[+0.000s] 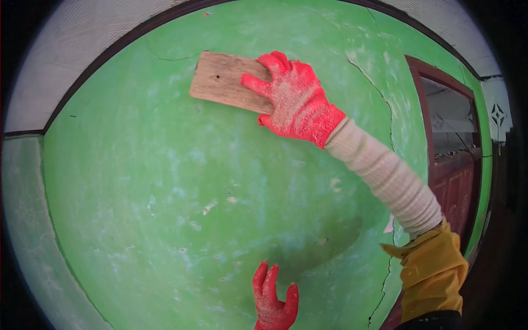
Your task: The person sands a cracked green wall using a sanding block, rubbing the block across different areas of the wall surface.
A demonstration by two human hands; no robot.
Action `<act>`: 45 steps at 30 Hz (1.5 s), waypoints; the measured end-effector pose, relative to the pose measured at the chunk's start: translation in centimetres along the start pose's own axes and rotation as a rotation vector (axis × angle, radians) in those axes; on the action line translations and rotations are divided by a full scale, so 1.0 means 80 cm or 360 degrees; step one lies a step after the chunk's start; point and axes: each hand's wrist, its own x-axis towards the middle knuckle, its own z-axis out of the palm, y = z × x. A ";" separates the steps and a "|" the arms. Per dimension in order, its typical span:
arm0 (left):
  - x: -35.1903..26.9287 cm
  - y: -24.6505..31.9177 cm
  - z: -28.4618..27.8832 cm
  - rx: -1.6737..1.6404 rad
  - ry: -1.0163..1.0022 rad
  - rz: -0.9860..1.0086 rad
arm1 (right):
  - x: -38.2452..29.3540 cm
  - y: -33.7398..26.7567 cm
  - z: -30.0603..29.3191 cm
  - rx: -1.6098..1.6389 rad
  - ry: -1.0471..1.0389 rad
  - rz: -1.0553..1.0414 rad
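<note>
A flat wooden block (225,82) with a small dark hole is held high against a green painted wall (165,152). My right hand (295,97), in a dusty red glove with a pale knitted sleeve, grips the block's right end, fingers spread over its face. Any abrasive on the block's underside is hidden. At the bottom middle, my left hand (274,297) is raised in a red glove, fingers apart and holding nothing. I cannot tell whether its fingertips touch the wall. Whitish scuffs and small chips mark the paint around both hands.
A long crack (385,99) runs down the wall's right side. Farther right is a dark red wooden door (451,189) with a glazed upper part. Dark trim (119,31) borders the pale textured ceiling (82,45). A paler side wall (29,214) meets the green wall at left.
</note>
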 end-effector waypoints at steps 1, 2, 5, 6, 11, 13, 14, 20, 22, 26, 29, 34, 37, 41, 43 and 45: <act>-0.002 0.003 0.010 -0.0014 -0.0019 -0.0011 | -0.009 0.009 0.000 0.0016 0.0070 -0.0154; -0.002 0.003 0.018 -0.0032 -0.0033 -0.0016 | -0.012 0.038 -0.004 0.0155 -0.0014 0.0018; -0.006 -0.006 0.020 0.0002 -0.0017 -0.0032 | -0.033 0.152 -0.030 -0.0003 0.0015 0.0744; -0.008 -0.010 0.017 0.0045 0.0003 -0.0036 | -0.042 0.188 -0.038 0.0016 0.0033 0.1010; -0.013 -0.020 0.021 0.0180 0.0052 -0.0121 | -0.073 0.261 -0.047 -0.0138 0.0005 0.1611; -0.015 -0.017 0.040 0.0231 0.0078 -0.0132 | -0.079 0.241 -0.028 -0.0117 0.0035 0.1224; -0.015 -0.016 0.051 0.0240 0.0106 -0.0150 | -0.080 0.232 -0.020 -0.0052 0.0030 0.0978; 0.003 -0.046 0.096 0.0551 0.0348 0.0116 | -0.067 0.280 -0.024 -0.0060 -0.0045 0.1102; 0.005 -0.061 0.100 0.0637 0.0398 0.0198 | -0.056 0.314 -0.035 0.0011 0.0033 0.1302; 0.000 -0.073 0.103 0.0718 0.0371 0.0284 | -0.024 0.300 -0.033 0.0106 0.0109 0.1311; -0.002 -0.069 0.106 0.0839 0.0342 0.0290 | 0.006 0.211 -0.014 0.0544 -0.0020 0.0910; 0.005 -0.063 0.104 0.0886 0.0426 0.0289 | 0.035 0.128 -0.002 0.0371 0.0065 0.0138; 0.010 -0.075 0.080 0.0878 0.0440 0.0310 | 0.013 0.229 -0.015 0.0437 0.0138 0.0574; 0.021 -0.098 0.024 0.0795 0.0566 0.0187 | -0.034 0.380 -0.020 0.0367 0.0297 0.1542; 0.034 -0.106 0.000 0.0713 0.0538 0.0100 | -0.028 0.384 -0.014 0.0068 0.0244 0.1429; 0.056 -0.109 -0.008 0.0665 0.0550 0.0197 | -0.004 0.325 -0.003 0.0019 0.0212 0.1309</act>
